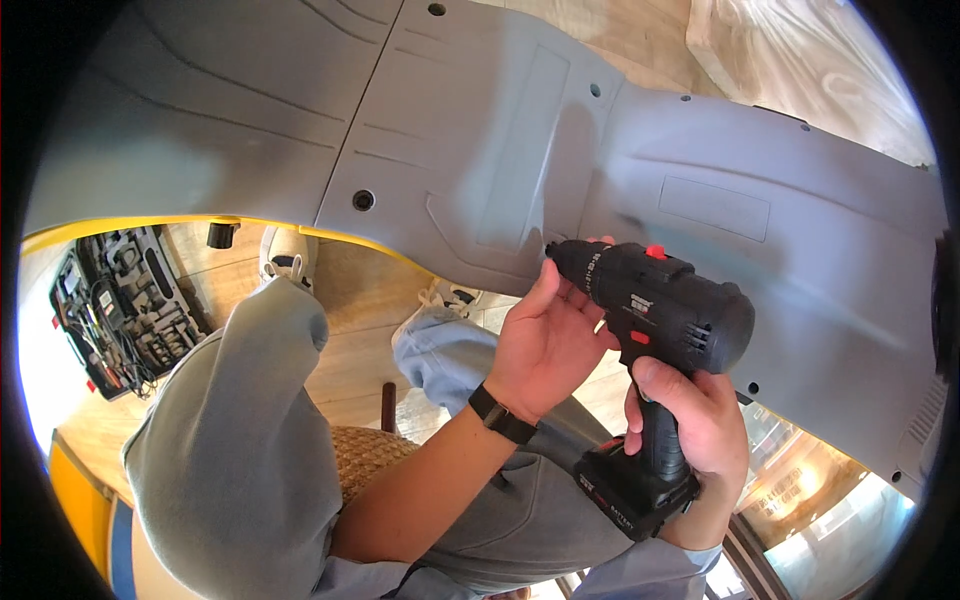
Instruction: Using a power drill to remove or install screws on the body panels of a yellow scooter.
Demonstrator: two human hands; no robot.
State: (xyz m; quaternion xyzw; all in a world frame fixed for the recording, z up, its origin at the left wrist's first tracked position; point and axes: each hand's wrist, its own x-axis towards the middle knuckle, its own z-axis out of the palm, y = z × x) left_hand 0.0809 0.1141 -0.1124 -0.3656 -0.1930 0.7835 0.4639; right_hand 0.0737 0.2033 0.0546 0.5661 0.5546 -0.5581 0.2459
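Head view: our left hand (553, 345) curls its fingers behind the chuck (577, 263), apparently steadying it; whether they pinch, we cannot tell. Our right hand (708, 420) wraps the grip (661, 438), likely bearing weight. We count one drill (685, 310) over the near edge of the grey panel (660, 165), one tool case (125, 310) on the floor (350, 315).

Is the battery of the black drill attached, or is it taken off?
Attached: the battery meets the base of the drill in the right hand, with no gap visible.
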